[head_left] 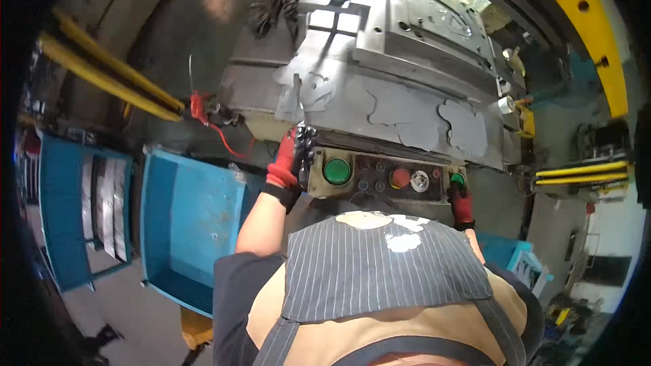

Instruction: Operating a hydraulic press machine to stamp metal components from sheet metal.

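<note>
My left hand (293, 157), in a red and black glove, is closed around a slim metal tool (298, 98) at the left end of the control panel. The tool points away over the machine bed; its exact kind is unclear. Beside that hand is a large green button (336, 171). My right hand (462, 205), gloved alike, reaches to a second green button (458, 179) at the panel's right end, its fingers laid over the near part of it. Between them the control panel (369, 192) carries a red knob (399, 177) and a round white dial (420, 181).
Beyond the panel, a steel die block (434, 47) sits on the grey machine bed (400, 105). Dark gloves or rags (277, 10) lie at its far left. Blue bins (193, 220) stand at the left. Yellow rails (108, 71) and a yellow machine frame (583, 13) flank the bed.
</note>
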`<move>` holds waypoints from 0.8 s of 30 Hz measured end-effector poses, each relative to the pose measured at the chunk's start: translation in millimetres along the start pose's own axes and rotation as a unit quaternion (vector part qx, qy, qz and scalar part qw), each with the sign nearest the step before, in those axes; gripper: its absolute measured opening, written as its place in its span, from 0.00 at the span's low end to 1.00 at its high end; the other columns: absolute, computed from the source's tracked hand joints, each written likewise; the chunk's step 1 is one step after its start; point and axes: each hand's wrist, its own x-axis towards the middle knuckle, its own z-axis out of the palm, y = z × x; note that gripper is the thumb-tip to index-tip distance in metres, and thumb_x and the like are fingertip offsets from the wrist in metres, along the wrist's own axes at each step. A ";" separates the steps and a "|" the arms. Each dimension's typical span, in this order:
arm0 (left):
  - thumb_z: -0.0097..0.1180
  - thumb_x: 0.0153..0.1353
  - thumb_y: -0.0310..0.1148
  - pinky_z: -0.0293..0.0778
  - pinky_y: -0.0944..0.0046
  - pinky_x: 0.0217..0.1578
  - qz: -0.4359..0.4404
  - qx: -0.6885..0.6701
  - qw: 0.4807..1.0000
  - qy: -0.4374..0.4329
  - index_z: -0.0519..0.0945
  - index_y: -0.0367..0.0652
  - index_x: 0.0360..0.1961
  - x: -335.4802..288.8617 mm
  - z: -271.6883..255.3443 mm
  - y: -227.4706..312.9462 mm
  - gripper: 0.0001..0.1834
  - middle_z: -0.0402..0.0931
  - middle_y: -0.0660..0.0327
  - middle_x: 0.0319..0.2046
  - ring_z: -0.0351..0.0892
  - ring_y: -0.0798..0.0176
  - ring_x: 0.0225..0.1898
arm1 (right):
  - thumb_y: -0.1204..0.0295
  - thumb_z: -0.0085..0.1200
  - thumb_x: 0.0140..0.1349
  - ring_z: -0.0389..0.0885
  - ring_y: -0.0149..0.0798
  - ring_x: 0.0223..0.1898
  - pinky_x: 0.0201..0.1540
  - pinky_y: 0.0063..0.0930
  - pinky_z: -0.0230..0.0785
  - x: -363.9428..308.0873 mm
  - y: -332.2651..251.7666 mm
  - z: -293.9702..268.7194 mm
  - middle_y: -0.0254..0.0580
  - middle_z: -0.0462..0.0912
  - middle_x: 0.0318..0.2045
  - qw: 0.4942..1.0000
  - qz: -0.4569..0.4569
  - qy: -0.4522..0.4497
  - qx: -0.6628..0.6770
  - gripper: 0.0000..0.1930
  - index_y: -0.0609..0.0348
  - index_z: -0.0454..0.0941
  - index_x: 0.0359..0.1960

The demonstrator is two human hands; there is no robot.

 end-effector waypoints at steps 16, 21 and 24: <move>0.55 0.53 0.30 0.66 0.71 0.20 0.259 0.157 0.951 0.066 0.70 0.41 0.38 -42.0 90.0 -56.1 0.12 0.68 0.66 0.22 0.67 0.73 0.20 | 0.47 0.61 0.35 0.71 0.58 0.44 0.46 0.42 0.65 27.2 -24.0 -33.1 0.62 0.68 0.46 0.951 -0.078 0.070 -0.289 0.44 0.62 0.62 0.53; 0.57 0.50 0.27 0.68 0.65 0.39 0.225 0.258 0.938 0.062 0.66 0.37 0.46 -5.8 54.4 -91.9 0.21 0.72 0.58 0.38 0.71 0.65 0.38 | 0.47 0.63 0.32 0.72 0.54 0.43 0.45 0.43 0.66 43.3 -9.2 -38.4 0.56 0.73 0.41 0.946 -0.086 0.053 -0.309 0.41 0.61 0.67 0.47; 0.59 0.47 0.28 0.67 0.65 0.43 0.238 0.282 0.927 -0.066 0.67 0.36 0.46 -32.1 115.5 -80.0 0.24 0.71 0.59 0.40 0.71 0.64 0.40 | 0.48 0.62 0.33 0.73 0.53 0.42 0.44 0.41 0.67 44.8 8.0 -41.9 0.54 0.75 0.39 0.941 -0.079 0.105 -0.311 0.39 0.58 0.68 0.46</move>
